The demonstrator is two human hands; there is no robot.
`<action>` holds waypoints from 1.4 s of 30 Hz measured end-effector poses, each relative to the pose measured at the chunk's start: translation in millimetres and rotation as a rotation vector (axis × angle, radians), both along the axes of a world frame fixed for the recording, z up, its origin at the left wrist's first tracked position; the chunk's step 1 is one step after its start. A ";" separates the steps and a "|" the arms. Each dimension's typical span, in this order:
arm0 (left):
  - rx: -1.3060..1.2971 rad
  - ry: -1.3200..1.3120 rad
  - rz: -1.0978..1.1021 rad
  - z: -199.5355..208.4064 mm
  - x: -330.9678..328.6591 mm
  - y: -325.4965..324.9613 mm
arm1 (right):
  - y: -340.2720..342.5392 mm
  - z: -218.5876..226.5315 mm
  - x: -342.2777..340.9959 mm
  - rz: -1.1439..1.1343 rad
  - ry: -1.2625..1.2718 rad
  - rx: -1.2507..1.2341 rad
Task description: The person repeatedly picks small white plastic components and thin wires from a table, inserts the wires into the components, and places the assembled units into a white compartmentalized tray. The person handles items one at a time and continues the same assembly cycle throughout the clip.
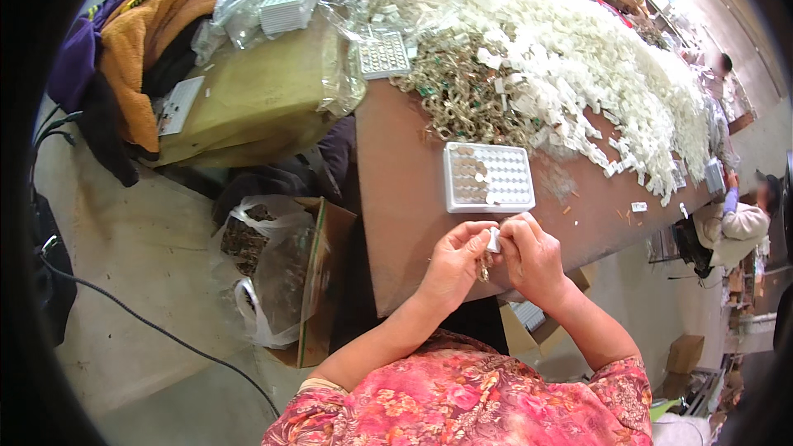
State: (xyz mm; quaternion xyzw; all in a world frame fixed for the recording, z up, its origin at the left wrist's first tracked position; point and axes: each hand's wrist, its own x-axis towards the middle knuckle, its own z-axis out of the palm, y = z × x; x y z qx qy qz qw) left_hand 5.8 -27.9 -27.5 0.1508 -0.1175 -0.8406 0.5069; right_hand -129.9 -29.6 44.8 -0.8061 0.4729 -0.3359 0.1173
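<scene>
My left hand [453,263] and my right hand [533,256] meet above the near edge of a brown table [405,223]. Together they pinch a small white plastic piece [493,239], and a small metallic part [483,268] dangles below my left fingers. Just beyond my hands lies a white tray [488,177] with a grid of round pockets, its left columns filled with small parts. Farther back sit a heap of metallic parts [458,87] and a large pile of white plastic pieces [595,74].
A cardboard box lined with a plastic bag [277,277] stands on the floor at my left. More white trays [289,4] and bags rest on a yellow-wrapped bundle [248,99]. Other people [735,223] work at the table's far side. A black cable [149,322] crosses the floor.
</scene>
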 end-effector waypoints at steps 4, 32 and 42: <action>-0.106 -0.173 -0.007 11.0 8.4 10.7 | 4.3 3.1 -8.5 -0.001 -0.059 0.048; -1.428 -1.877 0.536 93.7 14.5 -281.2 | 45.1 -17.2 -62.2 -0.407 -0.457 0.250; -0.640 -0.813 0.179 85.7 52.1 -152.6 | 14.8 -19.7 -45.7 -0.387 -0.215 0.109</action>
